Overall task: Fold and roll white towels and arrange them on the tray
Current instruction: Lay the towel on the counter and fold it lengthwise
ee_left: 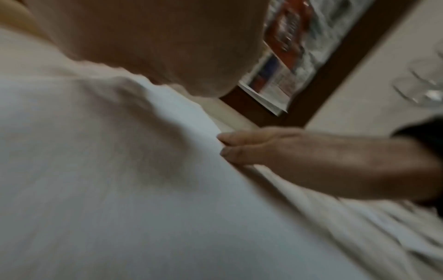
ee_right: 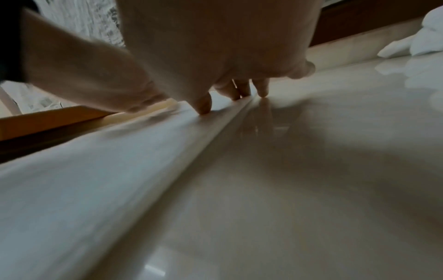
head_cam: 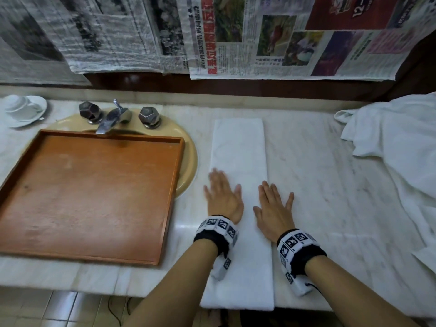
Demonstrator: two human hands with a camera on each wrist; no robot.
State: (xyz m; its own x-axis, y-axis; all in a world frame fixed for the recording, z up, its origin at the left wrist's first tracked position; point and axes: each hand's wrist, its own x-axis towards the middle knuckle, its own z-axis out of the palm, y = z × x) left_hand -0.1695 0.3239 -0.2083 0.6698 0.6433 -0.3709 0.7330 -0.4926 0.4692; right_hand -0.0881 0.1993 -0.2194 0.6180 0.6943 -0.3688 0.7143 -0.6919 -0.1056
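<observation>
A white towel, folded into a long narrow strip, is laid flat on the marble table, its far end pointing toward the wall and its near end reaching the table's front edge. The left hand is pressed palm-down on the strip's left side, its grip spread, with fingers straight and fanned apart; its outline is blurred in the head view. The right hand is laid flat along the strip's right edge, its grip likewise spread, with the thumb on the cloth and the outer fingers on the bare marble, as the right wrist view confirms. Nothing is pinched by either hand. Marker-printed bands are worn on both wrists. Just left of the towel, an orange wooden tray is set across a beige sink, with nothing seen lying in it. Behind the tray, a chrome faucet is flanked by two faceted knobs. At the far left corner, an upturned white cup on a saucer is seen. At the right end of the table, well apart from the strip, a heap of unfolded white towels is piled. Newspaper sheets are hung across the wall above.
</observation>
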